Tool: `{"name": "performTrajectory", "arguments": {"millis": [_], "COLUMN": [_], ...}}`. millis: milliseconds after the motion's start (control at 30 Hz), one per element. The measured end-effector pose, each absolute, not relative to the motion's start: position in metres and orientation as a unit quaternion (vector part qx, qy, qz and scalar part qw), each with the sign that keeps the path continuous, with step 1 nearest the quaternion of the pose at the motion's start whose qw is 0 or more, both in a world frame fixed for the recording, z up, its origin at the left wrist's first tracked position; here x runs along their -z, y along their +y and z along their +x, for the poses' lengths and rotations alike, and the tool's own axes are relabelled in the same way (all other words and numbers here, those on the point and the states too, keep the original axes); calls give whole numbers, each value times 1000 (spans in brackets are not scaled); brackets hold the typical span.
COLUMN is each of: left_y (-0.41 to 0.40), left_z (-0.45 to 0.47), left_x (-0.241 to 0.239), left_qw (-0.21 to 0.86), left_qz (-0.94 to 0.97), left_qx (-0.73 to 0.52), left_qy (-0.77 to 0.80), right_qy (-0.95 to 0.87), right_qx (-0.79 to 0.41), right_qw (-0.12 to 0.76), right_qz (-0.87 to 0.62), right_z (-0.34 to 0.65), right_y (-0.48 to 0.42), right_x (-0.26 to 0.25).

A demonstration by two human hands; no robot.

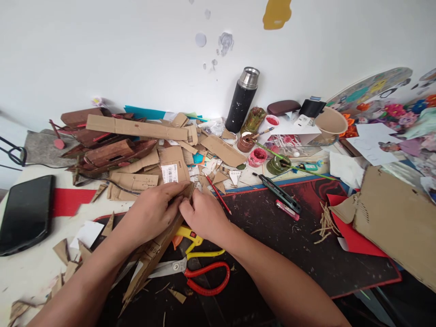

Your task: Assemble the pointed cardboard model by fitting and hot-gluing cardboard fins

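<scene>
Both my hands meet over a long folded strip of brown cardboard (155, 256) that runs from the table's front left up to my fingers. My left hand (153, 211) wraps over its upper part, fingers curled. My right hand (204, 213) pinches the strip's top end, fingers closed. Under the strip lie red-handled scissors (200, 274) and a yellow glue gun (190, 238). A red pencil (218, 194) lies just beyond my right hand.
A heap of cardboard scraps (136, 141) fills the back left. A black tablet (23, 213) lies far left. A black flask (242, 100), paint pots (257, 156), a utility knife (281, 193) and a large cardboard sheet (395, 218) sit to the right on the dark mat (306, 254).
</scene>
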State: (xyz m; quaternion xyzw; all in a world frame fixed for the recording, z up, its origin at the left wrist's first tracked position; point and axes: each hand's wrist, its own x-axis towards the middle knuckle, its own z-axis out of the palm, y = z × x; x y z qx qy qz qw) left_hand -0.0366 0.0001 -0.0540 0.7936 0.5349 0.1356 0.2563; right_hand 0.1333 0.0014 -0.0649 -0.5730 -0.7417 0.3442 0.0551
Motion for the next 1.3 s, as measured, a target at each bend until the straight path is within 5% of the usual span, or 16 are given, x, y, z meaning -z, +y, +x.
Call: {"name": "performTrajectory", "arguments": {"millis": [1300], "left_y": [0], "left_z": [-36], "left_x": [55], "left_qw": [252], "left_qz": [797], "left_qx": [-145], "left_qy": [530], "right_qy": [-741], "right_qx": [-347], "right_qw": [61], "right_qz": [-571], "right_z": [133], "right_y": [2], "right_x": [67]}}
